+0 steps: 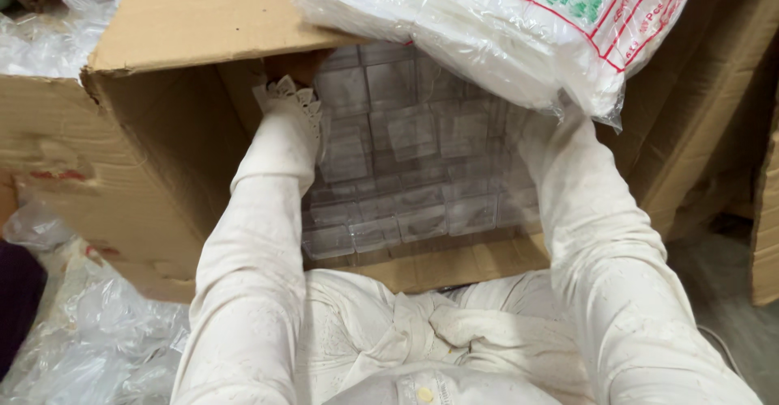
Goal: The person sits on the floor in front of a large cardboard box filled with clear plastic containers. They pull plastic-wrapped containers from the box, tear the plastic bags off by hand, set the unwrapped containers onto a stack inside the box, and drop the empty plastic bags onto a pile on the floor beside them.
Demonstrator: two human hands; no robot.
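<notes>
Crumpled clear plastic wrap (pixel 97 340) litters the floor left of one open cardboard box (pixel 162 153), into which a seated person in cream sleeves reaches with both arms.

Inside the box lie rows of small clear plastic cases (pixel 406 170), too many and too glassy to count, packed flat against its far wall and floor. One bulging clear bag (pixel 503 23), printed in red and green, rests across the box's upper right edge, its long axis running left to right. The left hand (pixel 296 68) sits at the box's upper left, under the raised flap (pixel 219 15), just beside the top row of cases; only a sliver shows above the lace cuff, so its grip cannot be told. The right hand is hidden beneath the bag, its state likewise unknowable. The left hand lies nearer the visible cases.
</notes>
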